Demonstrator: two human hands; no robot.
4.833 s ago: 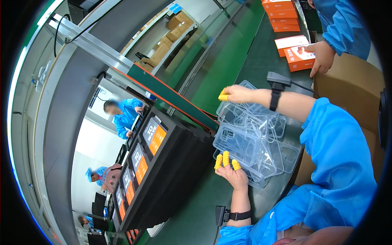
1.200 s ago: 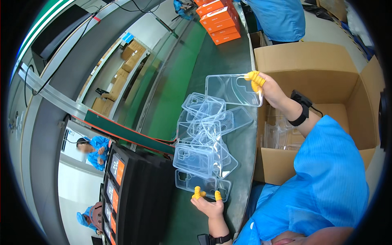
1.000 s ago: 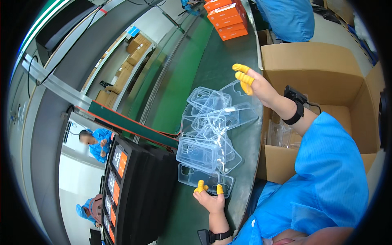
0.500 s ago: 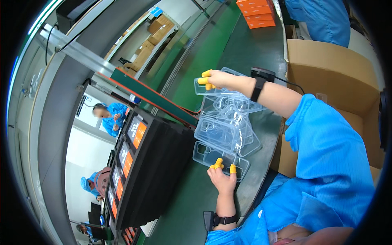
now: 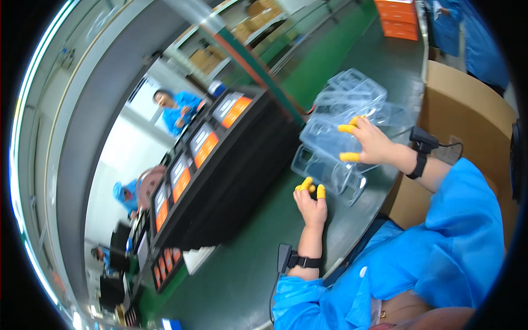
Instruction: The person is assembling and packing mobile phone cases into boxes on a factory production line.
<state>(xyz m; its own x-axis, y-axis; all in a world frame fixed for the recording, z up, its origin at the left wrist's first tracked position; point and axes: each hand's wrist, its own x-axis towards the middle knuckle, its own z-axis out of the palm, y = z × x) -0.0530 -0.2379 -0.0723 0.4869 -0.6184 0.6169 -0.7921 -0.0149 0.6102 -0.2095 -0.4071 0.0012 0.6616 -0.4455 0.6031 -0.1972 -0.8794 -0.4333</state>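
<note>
Clear plastic trays (image 5: 325,137) lie in a loose, overlapping pile on the green bench. My right hand (image 5: 375,144), with yellow finger cots on its fingertips, reaches over the pile. Its fingers are spread above one tray; whether they touch it I cannot tell. Just off the corner of the nearest clear tray (image 5: 308,160) is my left hand (image 5: 312,208), also in yellow finger cots. Its fingers are apart and nothing shows between them. Both wrists carry black straps with small devices.
To the left stands a black rack (image 5: 236,165) holding orange-and-grey packages (image 5: 203,144). An open cardboard box (image 5: 459,104) is beside the bench on the right. Orange boxes (image 5: 397,22) are stacked at the far end. Several people in blue (image 5: 179,113) are farther off.
My right hand has come back from the far end of the tray pile to its nearer part. My left hand has come off the nearest tray. The whole view has shifted.
</note>
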